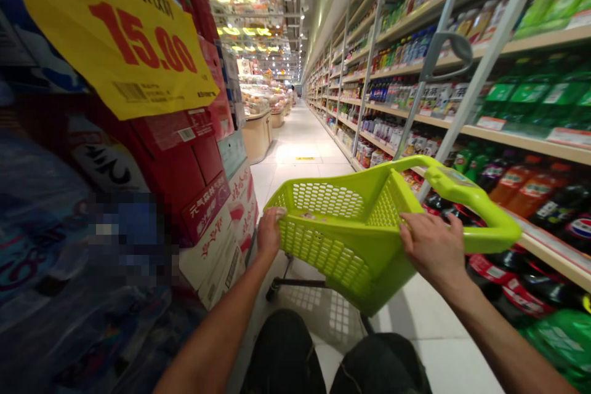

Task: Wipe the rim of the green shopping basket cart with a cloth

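Note:
A lime-green plastic shopping basket (pixel 323 246) sits tilted in front of me in a supermarket aisle, its handle (pixel 466 197) sticking out to the right. My left hand (pixel 269 231) grips the basket's left rim, fingers curled over the edge. At the right rim by the handle, my right hand (pixel 431 245) has its fingers hooked over the edge. Nothing shows inside the basket. Below it stands a dark wheeled metal frame (pixel 295 283).
Stacked red and white drink cartons (pixel 203 197) with a yellow 15.00 price sign (pixel 120 31) crowd the left. Shelves of bottled drinks (pixel 517 184) line the right, with slanted metal ladder rails (pixel 471 74) leaning on them. The white tiled aisle (pixel 300 148) runs ahead.

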`<move>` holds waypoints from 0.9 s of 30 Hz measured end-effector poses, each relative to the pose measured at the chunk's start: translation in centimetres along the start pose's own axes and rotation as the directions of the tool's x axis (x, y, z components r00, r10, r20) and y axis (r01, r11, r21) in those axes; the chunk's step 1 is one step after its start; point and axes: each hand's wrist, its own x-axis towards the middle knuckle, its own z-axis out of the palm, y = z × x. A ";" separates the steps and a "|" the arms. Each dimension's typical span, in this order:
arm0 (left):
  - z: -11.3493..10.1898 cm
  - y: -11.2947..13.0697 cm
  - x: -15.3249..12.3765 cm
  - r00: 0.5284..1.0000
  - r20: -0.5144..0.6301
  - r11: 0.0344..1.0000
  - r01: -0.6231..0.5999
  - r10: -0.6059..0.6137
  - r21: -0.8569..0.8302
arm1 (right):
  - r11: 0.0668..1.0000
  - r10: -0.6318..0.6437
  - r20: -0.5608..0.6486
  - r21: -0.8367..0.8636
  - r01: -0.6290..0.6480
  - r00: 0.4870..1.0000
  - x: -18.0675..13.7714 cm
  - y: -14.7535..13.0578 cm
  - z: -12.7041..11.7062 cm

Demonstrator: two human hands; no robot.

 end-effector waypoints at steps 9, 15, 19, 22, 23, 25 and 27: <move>6.3 8.6 -2.5 0.897 0.119 0.895 -0.400 0.427 -0.197 | 0.999 0.047 -0.028 -0.018 -0.048 0.998 -0.4 3.8 -0.3; 6.2 6.9 -1.0 0.981 -0.103 0.971 -0.180 0.166 -0.155 | 0.987 0.163 -0.162 0.037 -0.159 0.973 -1.6 6.6 -0.4; 9.1 16.1 -2.5 0.915 -0.075 0.877 -0.402 0.397 -0.261 | 0.969 0.235 -0.224 0.124 -0.212 0.946 -1.6 5.8 0.0; 10.1 20.8 -3.7 0.827 -0.117 0.776 -0.558 0.551 -0.294 | 0.971 0.213 -0.204 0.149 -0.184 0.956 -1.7 6.1 -0.2; 10.1 20.8 -3.8 0.798 -0.129 0.745 -0.597 0.589 -0.298 | 0.971 0.209 -0.199 0.163 -0.178 0.957 -1.8 6.3 -0.4; 9.8 19.2 -3.6 0.791 -0.168 0.737 -0.610 0.588 -0.291 | 0.963 0.208 -0.202 0.211 -0.165 0.957 -2.0 6.8 -0.7; 9.4 17.3 -3.2 0.844 -0.225 0.802 -0.533 0.486 -0.270 | 0.954 0.212 -0.212 0.257 -0.155 0.954 -2.1 7.1 -0.8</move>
